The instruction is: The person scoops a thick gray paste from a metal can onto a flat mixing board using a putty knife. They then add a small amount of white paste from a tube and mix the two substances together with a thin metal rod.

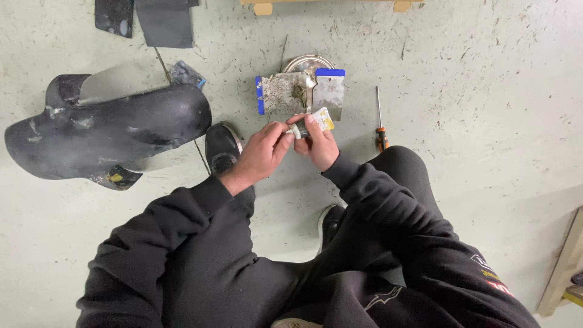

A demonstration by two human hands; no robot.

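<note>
I crouch over a concrete floor with both hands together in front of me. My right hand (318, 144) grips a small yellow and white tube (322, 119), its flat end pointing away from me. The fingers of my left hand (262, 150) pinch the tube's white cap end (294, 130). Just beyond the hands lie two metal spreaders with blue edges (328, 90), the left one (280, 94) smeared with grey filler, partly covering a round tin lid (306, 62).
A large black fender-shaped part (103, 130) lies to the left. An orange-handled screwdriver (380, 121) rests right of the spreaders. Dark sheets (163, 23) lie at the top left, wooden pieces at top (328, 5) and lower right (565, 267). My shoes (221, 146) are planted below.
</note>
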